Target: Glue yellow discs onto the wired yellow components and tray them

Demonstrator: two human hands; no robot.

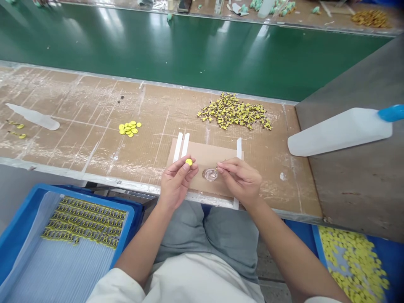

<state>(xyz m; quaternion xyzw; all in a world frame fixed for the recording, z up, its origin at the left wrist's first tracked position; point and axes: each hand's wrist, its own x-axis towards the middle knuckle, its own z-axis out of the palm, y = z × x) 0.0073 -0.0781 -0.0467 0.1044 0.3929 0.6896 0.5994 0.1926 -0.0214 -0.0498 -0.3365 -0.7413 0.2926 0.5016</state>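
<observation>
Between the thumb and fingers of my left hand (178, 181) is a small yellow disc (188, 161), its face turned up. My right hand (241, 179) is pinched beside a small clear round dish (210, 174); a tiny dark piece seems to show at its fingertips, too small to name. The dish sits on a cardboard sheet (208, 153) fixed with white tape strips (239, 148). Beyond my hands lies a heap of small yellow-and-black pieces (235, 111). Farther left is a little pile of yellow discs (129, 128).
A white bottle with a blue cap (341, 131) leans by the grey panel (356, 181) at right. A blue tray (131, 219) at lower left holds rows of yellow-and-black pieces. Yellow discs fill a bin (318, 248) at lower right. A green conveyor belt (176, 52) runs behind the table.
</observation>
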